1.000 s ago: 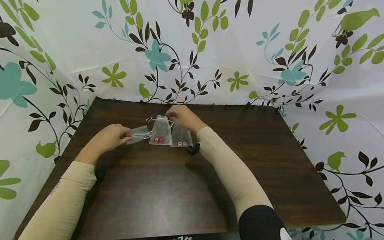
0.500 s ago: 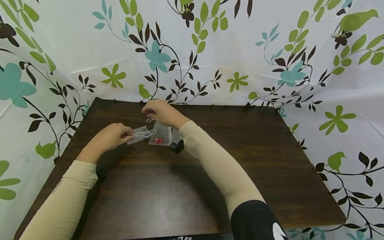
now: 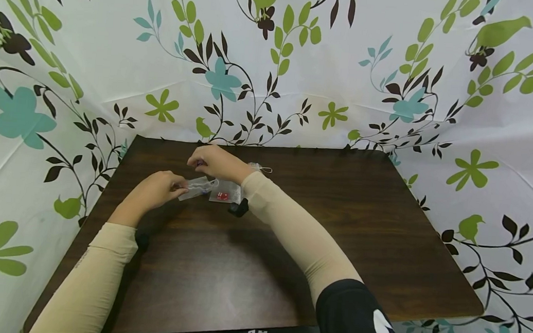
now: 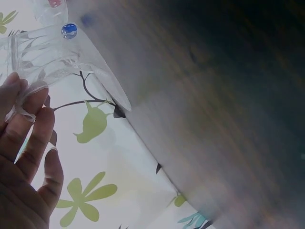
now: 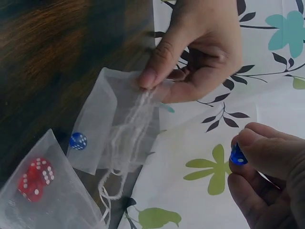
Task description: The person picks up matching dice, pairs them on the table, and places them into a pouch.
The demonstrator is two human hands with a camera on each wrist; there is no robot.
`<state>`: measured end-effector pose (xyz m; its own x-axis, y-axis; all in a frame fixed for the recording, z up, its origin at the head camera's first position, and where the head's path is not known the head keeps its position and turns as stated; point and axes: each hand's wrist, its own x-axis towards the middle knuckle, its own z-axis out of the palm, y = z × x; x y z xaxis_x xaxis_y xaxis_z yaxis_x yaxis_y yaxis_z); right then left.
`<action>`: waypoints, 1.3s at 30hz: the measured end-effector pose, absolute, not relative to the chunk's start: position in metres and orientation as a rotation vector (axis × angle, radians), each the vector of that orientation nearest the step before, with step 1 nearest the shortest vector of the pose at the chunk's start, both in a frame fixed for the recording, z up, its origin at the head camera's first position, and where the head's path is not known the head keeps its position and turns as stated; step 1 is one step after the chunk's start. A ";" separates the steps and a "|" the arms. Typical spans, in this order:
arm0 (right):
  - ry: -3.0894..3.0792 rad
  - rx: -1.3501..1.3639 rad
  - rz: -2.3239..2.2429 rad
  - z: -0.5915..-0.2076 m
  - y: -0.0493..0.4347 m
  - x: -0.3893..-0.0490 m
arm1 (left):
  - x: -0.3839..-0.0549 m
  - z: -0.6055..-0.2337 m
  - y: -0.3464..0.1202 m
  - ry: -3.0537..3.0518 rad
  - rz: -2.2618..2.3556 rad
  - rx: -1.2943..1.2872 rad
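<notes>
My left hand (image 3: pixel 160 187) pinches the edge of a small sheer drawstring pouch (image 5: pixel 128 114), whose white cords hang down in the right wrist view. Inside that pouch lies a blue die (image 5: pixel 78 141) with white pips. Between thumb and fingers, my right hand (image 5: pixel 269 176) pinches another blue die (image 5: pixel 239 155), held off to the side of the pouch. In the head view, the right hand hovers just beyond the left one, above the pouch. A second sheer pouch (image 3: pixel 231 191) with red dice (image 5: pixel 37 179) lies alongside on the table.
Under everything is a dark wooden table (image 3: pixel 382 236). A third sheer pouch (image 3: pixel 259 167) lies mostly hidden behind my right forearm. A patterned cloth (image 3: pixel 303 45) hangs around the table's far edge and sides.
My right hand has moved left from above the pouches on the right to beside the left hand, its forearm now covering the third pouch. The left hand keeps its grip, nearly still.
</notes>
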<state>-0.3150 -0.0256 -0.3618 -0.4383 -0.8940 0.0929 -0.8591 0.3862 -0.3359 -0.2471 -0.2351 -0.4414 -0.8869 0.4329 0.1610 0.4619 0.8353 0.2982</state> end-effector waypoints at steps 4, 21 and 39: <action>2.486 -1.566 -0.506 -0.366 -0.027 -0.312 | -0.248 -0.442 -0.235 -2.933 -0.505 -0.707; 2.510 -1.538 -0.484 -0.383 -0.019 -0.314 | -0.245 -0.442 -0.239 -2.919 -0.512 -0.685; 2.667 -1.530 -0.296 -0.399 -0.004 -0.318 | -0.237 -0.426 -0.249 -2.839 -0.606 -0.606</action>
